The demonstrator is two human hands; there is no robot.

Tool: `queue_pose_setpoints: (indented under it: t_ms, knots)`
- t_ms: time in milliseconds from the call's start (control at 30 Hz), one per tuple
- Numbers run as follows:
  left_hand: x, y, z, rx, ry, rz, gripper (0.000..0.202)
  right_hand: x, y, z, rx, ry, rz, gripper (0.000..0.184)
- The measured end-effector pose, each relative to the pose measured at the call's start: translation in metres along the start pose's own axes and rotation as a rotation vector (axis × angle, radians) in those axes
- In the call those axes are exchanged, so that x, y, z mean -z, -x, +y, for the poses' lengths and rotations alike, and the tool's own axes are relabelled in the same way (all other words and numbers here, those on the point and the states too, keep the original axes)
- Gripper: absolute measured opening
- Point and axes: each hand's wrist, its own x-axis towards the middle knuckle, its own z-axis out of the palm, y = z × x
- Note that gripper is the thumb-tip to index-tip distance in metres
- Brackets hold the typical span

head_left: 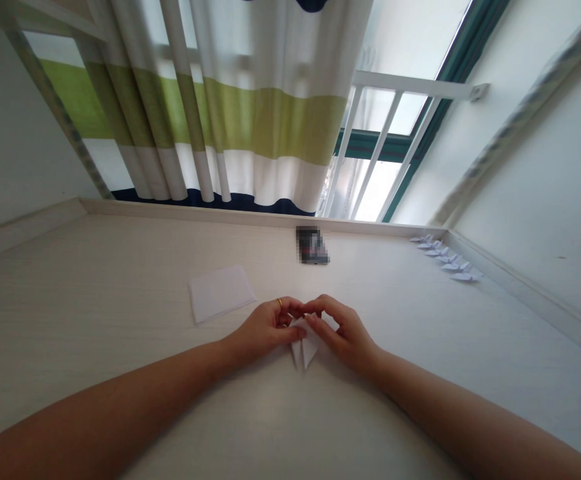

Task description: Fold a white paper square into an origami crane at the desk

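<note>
A small folded white paper piece [304, 348] lies on the pale wooden table [95, 313], its point towards me. My left hand [266, 327], with a ring on one finger, pinches the paper's upper left part. My right hand [343, 330] pinches its upper right part, and the fingertips of both hands meet above it. Both hands have their fingers curled and pressed on the paper.
A stack of white paper sheets [220, 292] lies left of my hands. A small dark blurred object [312, 245] sits at the table's far edge. Several folded paper figures [447, 259] line up at the far right. A striped curtain [250, 120] and a window lie beyond.
</note>
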Motion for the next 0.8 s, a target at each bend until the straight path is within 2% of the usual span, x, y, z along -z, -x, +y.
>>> queue_pose_setpoints:
  t_ms: [167, 333, 533, 800]
  knots:
    - [0.0004, 0.0010, 0.0009, 0.021, 0.085, 0.117, 0.026, 0.0003, -0.0013, 0.0002, -0.139, -0.142, 0.084, 0.021]
    - [0.0033, 0.0003, 0.0045, -0.058, 0.153, 0.222, 0.028, -0.0030, -0.0031, 0.0045, -0.273, -0.417, 0.093, 0.026]
    - [0.0021, 0.0007, 0.0065, -0.094, 0.206, 0.173, 0.033, -0.0029, -0.0025, 0.0057, -0.297, -0.686, -0.043, 0.020]
    - [0.0011, 0.0001, 0.0044, -0.059, 0.139, 0.217, 0.029, -0.0016, -0.0017, 0.0028, -0.306, -0.710, -0.086, 0.017]
